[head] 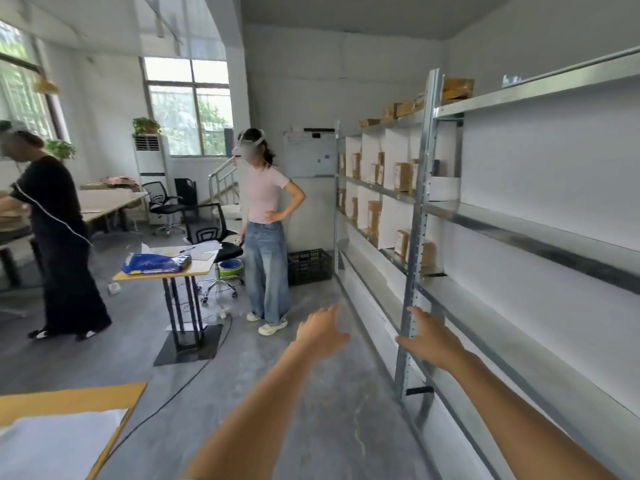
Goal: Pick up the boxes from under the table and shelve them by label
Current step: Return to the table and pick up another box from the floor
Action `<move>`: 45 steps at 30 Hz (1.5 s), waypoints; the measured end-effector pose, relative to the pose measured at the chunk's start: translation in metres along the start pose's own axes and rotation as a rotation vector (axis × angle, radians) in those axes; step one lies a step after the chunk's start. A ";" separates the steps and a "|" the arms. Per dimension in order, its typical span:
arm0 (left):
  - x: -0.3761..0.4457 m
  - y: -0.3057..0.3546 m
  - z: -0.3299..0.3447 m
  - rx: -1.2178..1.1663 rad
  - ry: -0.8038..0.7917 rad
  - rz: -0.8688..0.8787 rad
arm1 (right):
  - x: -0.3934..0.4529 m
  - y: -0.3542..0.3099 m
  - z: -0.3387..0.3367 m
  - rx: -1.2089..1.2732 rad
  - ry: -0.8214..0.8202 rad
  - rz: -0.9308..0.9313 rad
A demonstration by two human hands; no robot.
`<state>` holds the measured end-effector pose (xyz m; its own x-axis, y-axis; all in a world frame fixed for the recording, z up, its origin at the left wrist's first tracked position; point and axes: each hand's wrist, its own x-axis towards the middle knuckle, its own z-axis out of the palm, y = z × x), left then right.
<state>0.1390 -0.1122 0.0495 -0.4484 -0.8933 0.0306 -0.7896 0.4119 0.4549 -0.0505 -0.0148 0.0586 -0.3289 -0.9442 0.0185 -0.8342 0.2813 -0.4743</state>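
Note:
Both my arms reach forward over the grey floor. My left hand point(323, 332) is open, fingers spread, holding nothing. My right hand point(429, 339) is also open and empty, just in front of a metal upright point(420, 209) of the shelving. The near bay of the metal shelving point(533, 230) on my right holds no boxes. Several brown cardboard boxes point(401, 176) stand in the far bay between white paper dividers, and more boxes point(457, 88) lie on the top shelf. No box is in either hand.
A person in a pink top point(268, 216) stands in the aisle ahead. Another person in black point(59, 230) stands at left by a long table. A small table point(166, 268), an office chair point(211, 237), a black crate point(310, 266) and a floor cable point(173, 393) are nearby. A table corner point(69, 403) is at lower left.

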 end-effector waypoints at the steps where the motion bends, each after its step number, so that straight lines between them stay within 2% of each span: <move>1: 0.012 -0.012 -0.007 -0.003 0.024 -0.033 | 0.023 -0.012 0.004 -0.005 -0.011 -0.031; 9: 0.096 -0.126 -0.045 -0.051 0.163 -0.250 | 0.173 -0.105 0.071 -0.033 -0.127 -0.259; 24: 0.279 -0.363 -0.129 -0.091 0.290 -0.426 | 0.429 -0.292 0.208 0.075 -0.232 -0.404; 34: 0.335 -0.479 -0.153 -0.142 0.306 -0.647 | 0.543 -0.387 0.287 0.038 -0.358 -0.537; 40: 0.386 -0.538 -0.175 -0.136 0.432 -0.748 | 0.619 -0.456 0.329 0.045 -0.432 -0.680; 45: 0.432 -0.582 -0.203 -0.116 0.467 -0.850 | 0.687 -0.523 0.350 0.024 -0.426 -0.791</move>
<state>0.4897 -0.7744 -0.0210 0.4818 -0.8762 -0.0099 -0.7160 -0.4002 0.5720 0.3153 -0.8704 0.0113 0.5337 -0.8454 0.0212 -0.7365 -0.4770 -0.4797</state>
